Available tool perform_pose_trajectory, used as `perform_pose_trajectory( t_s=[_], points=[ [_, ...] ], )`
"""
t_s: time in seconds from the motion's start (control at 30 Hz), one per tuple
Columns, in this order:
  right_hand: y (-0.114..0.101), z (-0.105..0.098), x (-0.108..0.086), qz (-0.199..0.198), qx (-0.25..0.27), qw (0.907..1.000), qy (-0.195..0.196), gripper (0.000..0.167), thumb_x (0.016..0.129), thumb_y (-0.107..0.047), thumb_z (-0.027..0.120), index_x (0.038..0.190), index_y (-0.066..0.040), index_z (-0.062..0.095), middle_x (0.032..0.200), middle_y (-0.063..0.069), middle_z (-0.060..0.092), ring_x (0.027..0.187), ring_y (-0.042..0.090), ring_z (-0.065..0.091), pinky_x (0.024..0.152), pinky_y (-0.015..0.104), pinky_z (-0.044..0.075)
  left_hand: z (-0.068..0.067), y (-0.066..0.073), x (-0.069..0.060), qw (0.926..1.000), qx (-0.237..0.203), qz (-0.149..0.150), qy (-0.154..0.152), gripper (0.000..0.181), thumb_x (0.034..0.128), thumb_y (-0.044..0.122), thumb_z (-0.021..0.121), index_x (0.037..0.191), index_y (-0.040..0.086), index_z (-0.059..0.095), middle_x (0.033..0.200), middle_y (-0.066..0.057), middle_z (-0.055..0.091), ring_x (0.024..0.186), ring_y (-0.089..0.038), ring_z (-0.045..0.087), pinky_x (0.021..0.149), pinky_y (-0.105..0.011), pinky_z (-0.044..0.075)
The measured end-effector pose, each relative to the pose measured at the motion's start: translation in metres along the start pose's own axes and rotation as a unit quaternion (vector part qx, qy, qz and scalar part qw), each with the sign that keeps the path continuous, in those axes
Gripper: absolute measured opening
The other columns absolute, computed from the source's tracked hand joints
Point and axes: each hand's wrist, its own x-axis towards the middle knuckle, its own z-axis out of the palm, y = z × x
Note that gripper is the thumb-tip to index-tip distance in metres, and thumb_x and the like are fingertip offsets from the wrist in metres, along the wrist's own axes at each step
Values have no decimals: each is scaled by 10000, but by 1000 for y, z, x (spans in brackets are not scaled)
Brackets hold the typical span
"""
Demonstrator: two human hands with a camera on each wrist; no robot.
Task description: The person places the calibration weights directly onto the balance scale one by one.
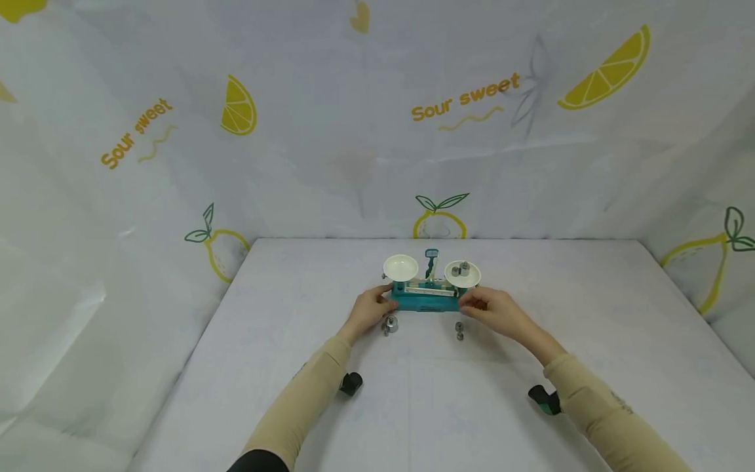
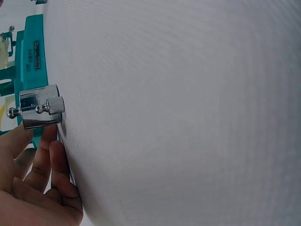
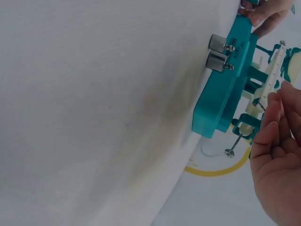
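Note:
A teal balance scale (image 1: 426,303) has two white pans; the left pan (image 1: 401,268) is bare, and small metal weights (image 1: 464,267) lie in the right one. My left hand (image 1: 370,309) grips the left end of the base, its fingers partly hidden behind metal weights (image 2: 40,107) in the left wrist view. My right hand (image 1: 492,309) is at the beam's right end. In the right wrist view, its curled fingers (image 3: 273,110) are beside the beam (image 3: 275,75) and its small metal slider (image 3: 258,104); whether they pinch it is unclear.
Metal weights (image 1: 390,323) stand before the base's left end, and two more weights (image 1: 459,330) before its right part. Black wrist-worn pieces (image 1: 350,383) show beside both forearms. A white cloth with lemon prints (image 1: 439,225) rises behind the white tabletop (image 1: 413,393).

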Motion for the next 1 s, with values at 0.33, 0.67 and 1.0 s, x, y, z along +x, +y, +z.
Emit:
perform_pose_trajectory(
  t_s=[0.33,0.67,1.0],
  points=[
    [10,9,2,-131,-207,9979,-600,150,897,-110,595,1004,-36,668,870,16,641,767,88,517,645,218,455,0,-1,1,10000,-41,-8,-8,515,886,263,633,1361,135,481,867,-68,684,688,-89,533,638,-208,429],
    [19,13,4,-20,-294,9956,-886,169,875,-62,598,1025,-27,668,878,22,644,775,96,512,673,226,452,0,0,0,10000,2,0,6,519,885,267,636,1361,132,481,863,-63,682,685,-84,536,635,-204,433],
    [19,15,5,137,-287,9931,-1128,178,866,-71,618,1032,-30,665,864,15,636,760,95,508,660,223,443,0,1,-1,10000,-21,34,21,512,886,265,635,1357,129,487,851,-67,672,670,-86,511,615,-201,420]
  ],
)
